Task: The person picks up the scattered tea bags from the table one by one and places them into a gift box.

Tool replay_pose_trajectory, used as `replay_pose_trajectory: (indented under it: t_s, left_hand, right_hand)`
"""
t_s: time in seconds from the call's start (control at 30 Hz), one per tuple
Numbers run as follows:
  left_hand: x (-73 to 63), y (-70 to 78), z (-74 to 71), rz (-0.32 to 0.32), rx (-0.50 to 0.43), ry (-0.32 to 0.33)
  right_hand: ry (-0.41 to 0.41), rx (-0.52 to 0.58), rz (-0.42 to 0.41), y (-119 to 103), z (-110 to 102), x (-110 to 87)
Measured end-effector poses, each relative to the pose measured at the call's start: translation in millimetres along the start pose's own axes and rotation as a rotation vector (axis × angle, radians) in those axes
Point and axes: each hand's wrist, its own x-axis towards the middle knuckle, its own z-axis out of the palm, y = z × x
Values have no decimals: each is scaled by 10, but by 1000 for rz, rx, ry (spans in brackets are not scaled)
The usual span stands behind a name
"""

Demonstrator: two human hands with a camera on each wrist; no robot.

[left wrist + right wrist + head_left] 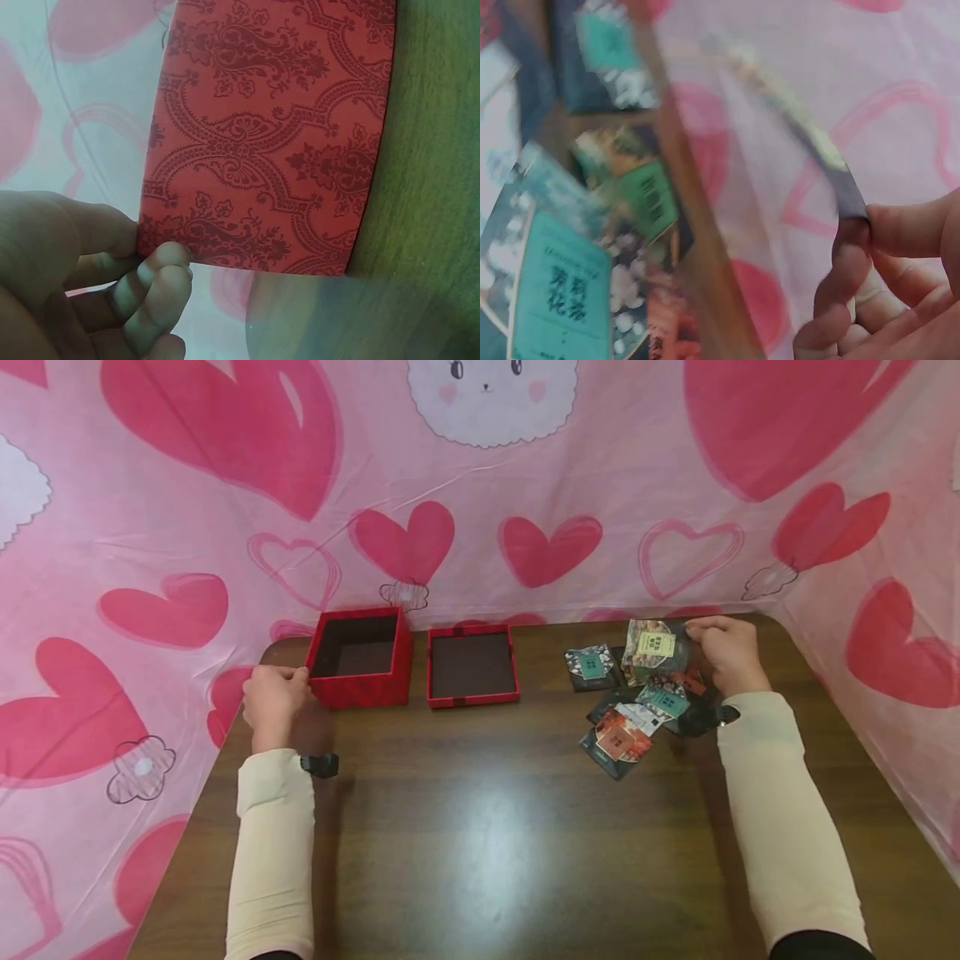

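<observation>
My left hand point(275, 702) is at the near left corner of an open red box point(360, 690), thumb and fingertips pinching its edge. In the left wrist view the box's side point(262, 150) shows a dark floral pattern. Its inside is dark, with nothing seen in it. My right hand point(726, 652) pinches one edge of a small flat packet point(654, 645) with a yellow-green label, held up over other packets. The right wrist view shows this held packet point(802, 127) nearly edge-on and blurred. Below it lie several dark packets point(617, 743) with teal, green and orange labels, overlapping in a loose pile.
A shallow red box lid point(474, 700) lies with its dark inside up, between the box and the packets. One packet point(591, 667) with a teal label sits at the pile's left. Pink heart-print cloth point(480, 510) hangs behind the brown wooden table point(450, 827).
</observation>
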Motion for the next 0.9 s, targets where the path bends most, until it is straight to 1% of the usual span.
replay_pose_trajectory:
  t_s: [0.1, 0.2, 0.4, 0.53, 0.6, 0.7, 0.8, 0.9]
  left_hand:
    - [3, -13, -22, -1, -2, -11]
    - [2, -26, -42, 10, -3, -18]
    - [-4, -54, -76, 34, 1, -42]
    - [-2, -66, -97, 40, -22, -59]
    - [7, -70, -101, 43, -38, -70]
    - [23, -74, -99, 37, -59, -89]
    - [39, -76, -86, 39, -60, -97]
    - [46, -71, -77, 41, -56, -93]
  right_hand:
    - [-28, 118, 58, -56, -11, -39]
    - [-69, 128, 72, -59, -6, -66]
    - [-115, 210, 73, -57, 67, -93]
    - [-136, 243, 85, -115, 148, -111]
    - [-146, 242, 96, -154, 199, -124]
    - [-165, 303, 113, -201, 291, -140]
    - [-178, 338, 105, -237, 404, -144]
    - [-192, 342, 81, -261, 523, -144]
